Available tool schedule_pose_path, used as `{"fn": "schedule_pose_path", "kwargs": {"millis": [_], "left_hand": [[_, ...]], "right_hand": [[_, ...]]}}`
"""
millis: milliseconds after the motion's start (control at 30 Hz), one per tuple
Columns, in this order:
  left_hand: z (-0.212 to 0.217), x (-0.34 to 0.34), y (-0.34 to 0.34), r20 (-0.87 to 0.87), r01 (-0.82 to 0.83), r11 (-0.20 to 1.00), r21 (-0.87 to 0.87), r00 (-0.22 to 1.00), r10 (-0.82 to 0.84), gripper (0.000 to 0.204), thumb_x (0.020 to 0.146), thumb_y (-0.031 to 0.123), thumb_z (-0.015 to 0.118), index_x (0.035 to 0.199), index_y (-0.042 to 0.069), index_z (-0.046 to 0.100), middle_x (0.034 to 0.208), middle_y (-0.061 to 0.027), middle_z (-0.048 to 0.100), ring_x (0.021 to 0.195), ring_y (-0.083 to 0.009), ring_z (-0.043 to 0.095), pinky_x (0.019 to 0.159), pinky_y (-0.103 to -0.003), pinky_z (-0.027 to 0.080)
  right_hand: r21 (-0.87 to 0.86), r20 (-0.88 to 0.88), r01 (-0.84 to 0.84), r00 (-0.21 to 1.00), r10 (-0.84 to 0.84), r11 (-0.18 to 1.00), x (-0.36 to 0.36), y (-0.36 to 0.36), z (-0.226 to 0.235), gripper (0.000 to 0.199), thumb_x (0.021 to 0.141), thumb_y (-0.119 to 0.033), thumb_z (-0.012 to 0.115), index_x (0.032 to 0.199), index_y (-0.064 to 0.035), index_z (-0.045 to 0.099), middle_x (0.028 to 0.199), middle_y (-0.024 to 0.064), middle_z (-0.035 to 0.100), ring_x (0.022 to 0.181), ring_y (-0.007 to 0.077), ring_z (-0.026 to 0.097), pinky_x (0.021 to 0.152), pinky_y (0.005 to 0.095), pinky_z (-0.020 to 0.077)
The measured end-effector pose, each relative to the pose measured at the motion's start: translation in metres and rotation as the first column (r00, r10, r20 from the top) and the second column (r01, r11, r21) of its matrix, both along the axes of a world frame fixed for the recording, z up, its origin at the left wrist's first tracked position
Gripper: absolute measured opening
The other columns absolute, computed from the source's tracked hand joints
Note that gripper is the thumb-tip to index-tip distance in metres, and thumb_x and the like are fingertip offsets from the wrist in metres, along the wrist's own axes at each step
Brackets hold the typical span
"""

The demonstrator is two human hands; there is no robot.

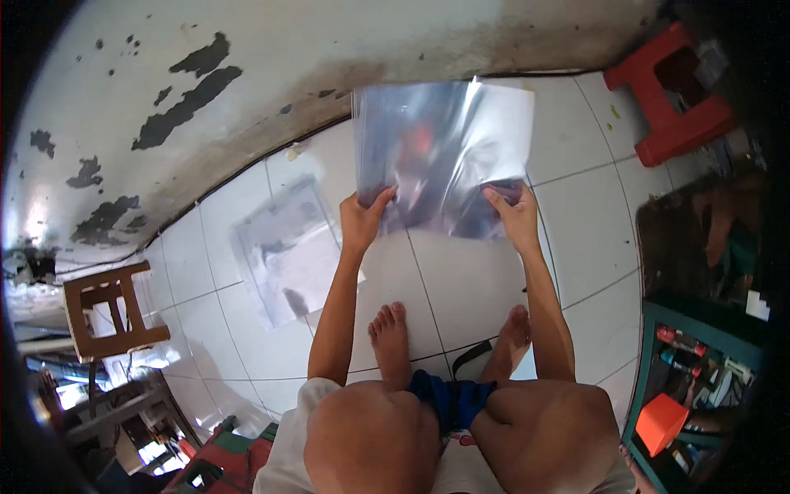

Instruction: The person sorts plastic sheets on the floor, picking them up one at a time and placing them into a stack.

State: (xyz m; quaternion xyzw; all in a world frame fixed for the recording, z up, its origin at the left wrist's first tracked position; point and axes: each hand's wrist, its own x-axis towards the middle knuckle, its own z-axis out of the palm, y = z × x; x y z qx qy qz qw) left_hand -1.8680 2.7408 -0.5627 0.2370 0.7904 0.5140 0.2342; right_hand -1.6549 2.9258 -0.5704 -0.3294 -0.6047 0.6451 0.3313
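I sit low over a white tiled floor with my knees and bare feet in view. Both hands hold up a clear, glossy plastic sheet in front of me. My left hand pinches its lower left edge. My right hand grips its lower right edge, thumb on top. The sheet is slightly creased and reflects light. On the floor to my left lies a stack of similar clear plastic sheets.
A peeling white wall runs along the far side. A red plastic stool stands at upper right, a small wooden stool at left. A green crate with assorted items, including an orange one, sits at right.
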Motion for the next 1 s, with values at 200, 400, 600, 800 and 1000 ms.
{"fn": "schedule_pose_path", "kwargs": {"millis": [200,400,600,800,1000], "left_hand": [[0.053,-0.015,-0.136,0.097,-0.317,0.942,-0.113,0.94,0.328,0.037,0.082,0.019,0.072,0.107,-0.006,0.06,0.079,-0.0083,0.066,0.071,-0.0114,0.061,0.057,-0.027,0.049],[0.036,-0.042,-0.275,0.028,-0.53,0.835,-0.148,0.842,0.539,0.038,0.08,0.022,0.073,0.102,-0.006,0.06,0.086,-0.0125,0.066,0.072,-0.0206,0.063,0.06,-0.031,0.051],[-0.047,-0.061,-0.332,-0.521,-0.593,0.524,-0.611,0.8,0.298,0.063,0.075,0.039,0.075,0.112,-0.008,0.055,0.112,-0.0262,0.048,0.104,-0.0403,0.048,0.089,-0.048,0.043],[-0.05,-0.083,-0.327,-0.426,-0.72,0.488,-0.493,0.689,0.586,0.073,0.077,0.046,0.072,0.12,-0.008,0.051,0.123,-0.0283,0.047,0.116,-0.0417,0.046,0.095,-0.046,0.042],[-0.037,-0.115,-0.316,0.097,-0.495,0.766,-0.41,0.812,0.576,0.078,0.074,0.05,0.072,0.116,-0.014,0.054,0.113,-0.0244,0.06,0.106,-0.034,0.058,0.091,-0.04,0.045]], "right_hand": [[-0.284,0.09,-0.322,0.929,0.359,0.903,-0.067,-0.088,0.022,0.029,0.082,-0.014,0.073,0.103,-0.0001,0.058,0.091,0.0079,0.067,0.076,0.0141,0.066,0.06,0.0272,0.0552],[-0.154,0.164,-0.599,0.769,0.618,0.786,-0.155,-0.191,-0.001,0.041,0.082,-0.019,0.073,0.109,0.0048,0.054,0.097,0.0135,0.066,0.086,0.0219,0.066,0.072,0.0323,0.0541],[-0.003,0.698,-0.773,0.452,0.555,0.634,-0.188,-0.23,-0.034,0.065,0.075,-0.033,0.077,0.114,0.0086,0.046,0.102,0.0265,0.06,0.095,0.0366,0.06,0.081,0.0411,0.0499],[0.332,0.745,-0.769,0.569,0.348,0.546,-0.192,-0.213,-0.046,0.072,0.073,-0.036,0.079,0.112,0.0138,0.043,0.112,0.0315,0.044,0.094,0.0409,0.055,0.08,0.0426,0.0501],[0.165,0.804,-0.793,0.452,0.385,0.587,-0.211,-0.214,-0.034,0.076,0.073,-0.037,0.079,0.111,0.0167,0.042,0.103,0.0343,0.051,0.094,0.041,0.058,0.08,0.0421,0.0511]]}}
